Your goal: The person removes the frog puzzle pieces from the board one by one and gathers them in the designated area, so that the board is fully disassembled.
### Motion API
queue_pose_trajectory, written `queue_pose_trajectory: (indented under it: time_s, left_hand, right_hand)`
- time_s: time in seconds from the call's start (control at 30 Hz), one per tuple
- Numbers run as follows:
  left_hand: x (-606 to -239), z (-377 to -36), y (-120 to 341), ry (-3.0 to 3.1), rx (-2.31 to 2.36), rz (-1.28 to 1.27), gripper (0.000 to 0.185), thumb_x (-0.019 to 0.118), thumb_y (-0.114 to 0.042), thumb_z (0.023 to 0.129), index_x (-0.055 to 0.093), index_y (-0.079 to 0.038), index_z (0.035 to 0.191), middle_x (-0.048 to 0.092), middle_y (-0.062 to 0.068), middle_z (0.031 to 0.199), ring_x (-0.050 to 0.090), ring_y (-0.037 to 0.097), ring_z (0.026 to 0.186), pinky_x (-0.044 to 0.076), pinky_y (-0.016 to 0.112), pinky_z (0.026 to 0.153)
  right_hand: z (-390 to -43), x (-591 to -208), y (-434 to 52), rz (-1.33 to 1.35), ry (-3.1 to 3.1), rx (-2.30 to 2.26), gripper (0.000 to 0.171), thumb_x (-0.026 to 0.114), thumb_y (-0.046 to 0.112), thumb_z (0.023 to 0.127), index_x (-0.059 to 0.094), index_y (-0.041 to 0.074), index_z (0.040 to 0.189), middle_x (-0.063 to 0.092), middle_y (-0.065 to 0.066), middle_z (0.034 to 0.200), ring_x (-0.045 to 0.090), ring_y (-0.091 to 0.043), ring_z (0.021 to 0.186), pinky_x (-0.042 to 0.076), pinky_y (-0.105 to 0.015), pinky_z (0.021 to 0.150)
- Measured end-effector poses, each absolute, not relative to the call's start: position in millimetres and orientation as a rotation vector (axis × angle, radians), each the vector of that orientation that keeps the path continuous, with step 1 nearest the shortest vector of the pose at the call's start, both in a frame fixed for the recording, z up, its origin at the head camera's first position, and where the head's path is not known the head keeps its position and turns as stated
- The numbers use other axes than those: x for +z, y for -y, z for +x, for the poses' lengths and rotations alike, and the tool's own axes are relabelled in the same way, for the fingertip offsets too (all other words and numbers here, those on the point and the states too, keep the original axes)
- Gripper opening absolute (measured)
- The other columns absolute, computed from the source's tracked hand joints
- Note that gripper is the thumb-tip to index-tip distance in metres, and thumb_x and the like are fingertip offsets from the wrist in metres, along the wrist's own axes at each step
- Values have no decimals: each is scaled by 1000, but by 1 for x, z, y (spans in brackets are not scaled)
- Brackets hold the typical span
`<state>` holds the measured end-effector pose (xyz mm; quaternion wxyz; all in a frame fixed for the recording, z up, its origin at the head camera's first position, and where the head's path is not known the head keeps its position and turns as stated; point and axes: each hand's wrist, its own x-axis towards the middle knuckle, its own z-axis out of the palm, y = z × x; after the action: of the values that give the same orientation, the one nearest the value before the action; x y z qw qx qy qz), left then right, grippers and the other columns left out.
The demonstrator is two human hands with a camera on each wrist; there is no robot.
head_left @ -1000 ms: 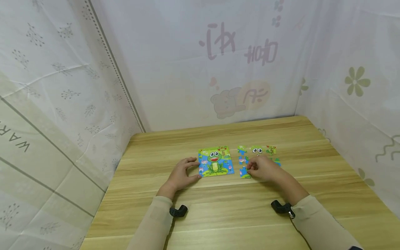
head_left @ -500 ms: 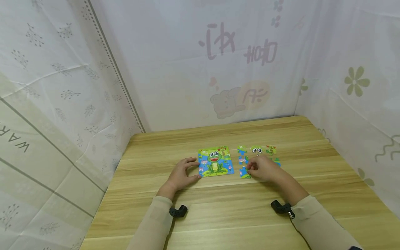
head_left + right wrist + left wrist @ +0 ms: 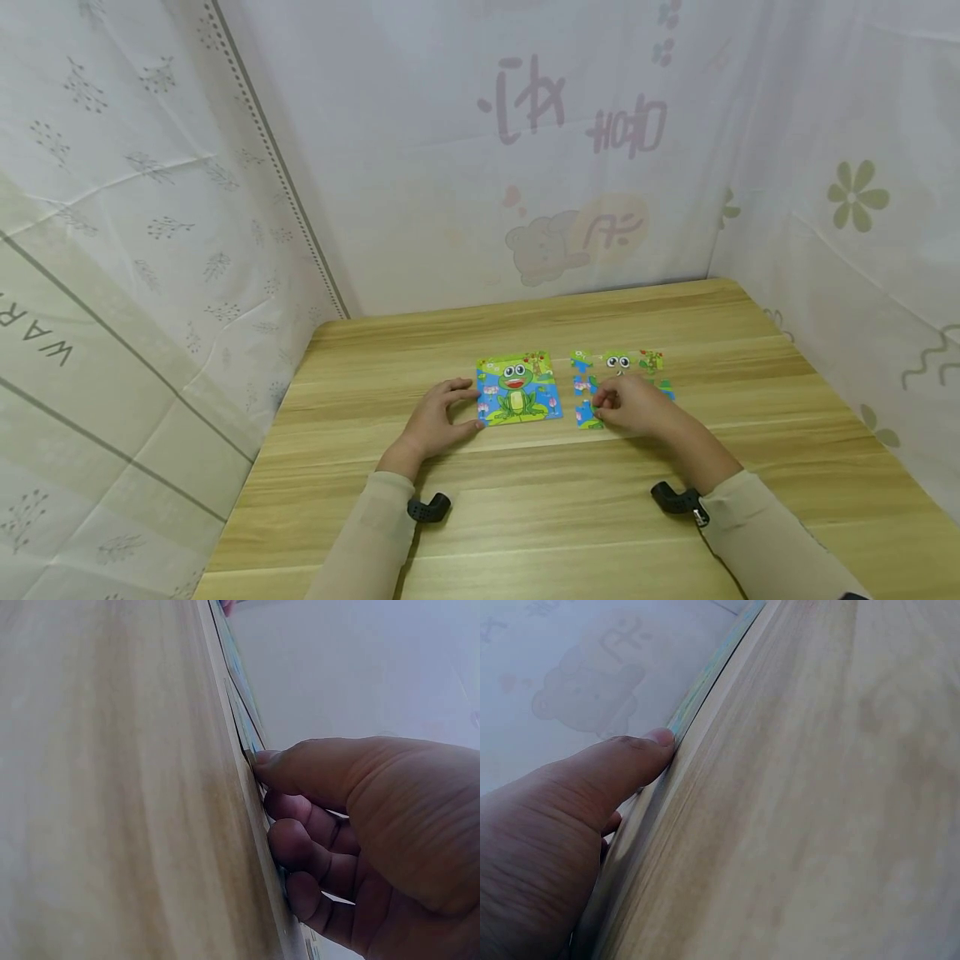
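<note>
A finished frog picture card (image 3: 517, 387) lies flat on the wooden table (image 3: 570, 517). My left hand (image 3: 471, 406) rests at its left edge, relaxed, fingertips on the edge and the thumb at the near left corner. The left wrist view shows the thumb (image 3: 630, 765) pressed against the card's thin edge (image 3: 705, 682). Right of the card lies a partly joined frog puzzle (image 3: 618, 362). My right hand (image 3: 600, 406) covers its near part with curled fingers and pinches a puzzle piece (image 3: 247, 739). The right wrist view has the thumb tip (image 3: 266, 765) on that piece's edge.
Printed white cloth walls close in the table on the left (image 3: 150, 250), back (image 3: 525, 167) and right (image 3: 862, 250). Black camera mounts sit at both wrists (image 3: 429, 507) (image 3: 677, 500). Bare wood stretches in front of the hands and behind the puzzle.
</note>
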<state>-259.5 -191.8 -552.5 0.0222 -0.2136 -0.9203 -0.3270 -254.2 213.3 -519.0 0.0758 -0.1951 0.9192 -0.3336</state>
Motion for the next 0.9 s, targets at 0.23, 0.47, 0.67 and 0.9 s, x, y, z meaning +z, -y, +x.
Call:
queue_pose_trajectory:
  time_s: [0.23,0.47,0.67,0.9]
  left_hand:
    - [-553,-260,192,2843,-1006,-670,55,84,-45,87,69,-23,136,50,-5,155,40,26,148,36,52,120]
    - [-553,-260,192,2845,-1006,-667,55,84,-45,87,69,-24,136,49,-5,155,40,25,148,36,51,120]
    - [-555,-260,192,2843,-995,-663,55,84,-46,88,69,-25,136,50,-5,155,40,27,148,37,53,119]
    - [-553,-259,192,2864,-1001,-653,56,82,-48,89,68,-26,138,48,-7,156,39,25,149,36,52,120]
  right_hand:
    - [-254,-520,-213,-596,-2775,-981,6,77,13,93,74,18,93,64,8,79,59,-13,74,52,-29,66]
    - [-253,-517,-213,-579,-2755,-999,5,77,14,93,74,18,94,64,7,80,59,-13,74,52,-29,67]
    - [-253,-516,-215,-598,-2740,-1004,5,78,19,95,75,16,96,66,8,81,60,-13,74,53,-29,67]
    - [-255,-512,-212,-588,-2785,-989,6,77,22,96,75,17,97,66,8,84,60,-13,78,54,-31,70]
